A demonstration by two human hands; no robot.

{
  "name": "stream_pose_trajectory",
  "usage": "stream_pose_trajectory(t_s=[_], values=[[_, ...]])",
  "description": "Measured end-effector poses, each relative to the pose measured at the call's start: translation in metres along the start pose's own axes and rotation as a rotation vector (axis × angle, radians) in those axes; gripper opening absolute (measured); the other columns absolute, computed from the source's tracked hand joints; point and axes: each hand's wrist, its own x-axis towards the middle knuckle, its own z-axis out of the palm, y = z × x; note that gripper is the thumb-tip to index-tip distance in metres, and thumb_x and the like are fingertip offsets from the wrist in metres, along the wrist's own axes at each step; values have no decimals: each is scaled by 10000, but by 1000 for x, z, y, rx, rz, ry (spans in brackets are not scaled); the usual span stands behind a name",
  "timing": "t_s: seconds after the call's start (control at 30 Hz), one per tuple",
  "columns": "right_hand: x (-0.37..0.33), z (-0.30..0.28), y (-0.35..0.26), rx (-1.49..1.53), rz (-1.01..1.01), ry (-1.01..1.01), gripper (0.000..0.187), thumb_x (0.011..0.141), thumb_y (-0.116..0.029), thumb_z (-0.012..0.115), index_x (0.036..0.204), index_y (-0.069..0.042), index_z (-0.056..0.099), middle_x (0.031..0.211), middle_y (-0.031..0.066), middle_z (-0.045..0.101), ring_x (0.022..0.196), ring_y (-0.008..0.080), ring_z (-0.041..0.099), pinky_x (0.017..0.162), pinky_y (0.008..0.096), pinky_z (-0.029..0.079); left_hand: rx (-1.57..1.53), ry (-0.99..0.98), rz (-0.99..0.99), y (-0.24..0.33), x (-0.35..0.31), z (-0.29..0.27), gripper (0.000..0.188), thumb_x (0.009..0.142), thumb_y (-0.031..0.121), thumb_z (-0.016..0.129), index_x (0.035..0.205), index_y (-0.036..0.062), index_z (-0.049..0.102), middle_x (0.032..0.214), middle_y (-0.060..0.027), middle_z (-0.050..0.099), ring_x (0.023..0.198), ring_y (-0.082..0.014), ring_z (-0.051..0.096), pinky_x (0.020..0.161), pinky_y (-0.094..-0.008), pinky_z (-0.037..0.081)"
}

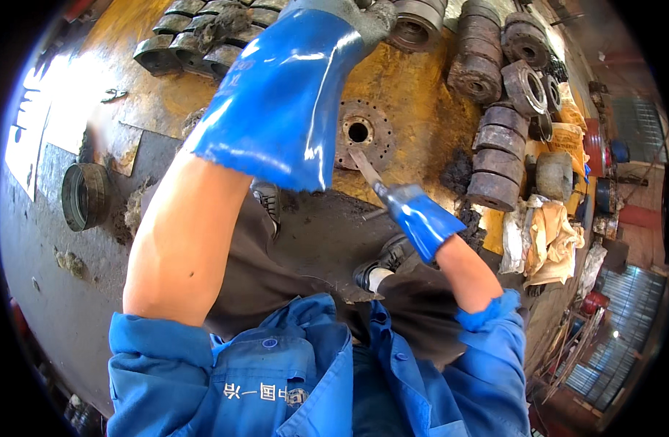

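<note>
My left hand (367,22), in a long blue glove with a dark grey hand part, reaches to the top edge, beside a round metal ring (414,25). Its fingers are mostly cut off by the picture edge, so its grip is hidden. My right hand (407,204), also gloved in blue, is closed round a flat-bladed scraper (366,169). The blade points up and left, its tip at the lower rim of a round metal flange (382,131) with a dark centre hole and small holes around it. A short rod end (374,215) shows beside the right glove.
Stacked rusty metal rings (495,156) stand to the right, with more ring parts (171,44) at the far left. A loose ring (87,197) lies at left. Crumpled bags (553,240) sit at right. My shoes (382,262) are close to the yellowish work surface (422,95).
</note>
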Motion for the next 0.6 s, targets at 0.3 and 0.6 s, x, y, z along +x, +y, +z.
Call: stream_pose_trajectory(t_s=[0.3,0.6], values=[[22,16,65,-192,-53,-59,668,1093,-567,323,1057,-27,715,977,239,710,986,415,670,899,495,507,-45,-12,-11,0,10,6,433,949,135,688,1317,-76,600,1030,-141,725,938,-185,692,815,-285,558],[41,32,45,-246,-49,-100,740,1077,-631,246,1120,-57,712,1064,238,715,1035,417,674,980,496,497,-39,11,-40,7,-1,-1,435,957,137,684,1327,-75,596,1037,-135,725,938,-178,688,815,-278,555]])
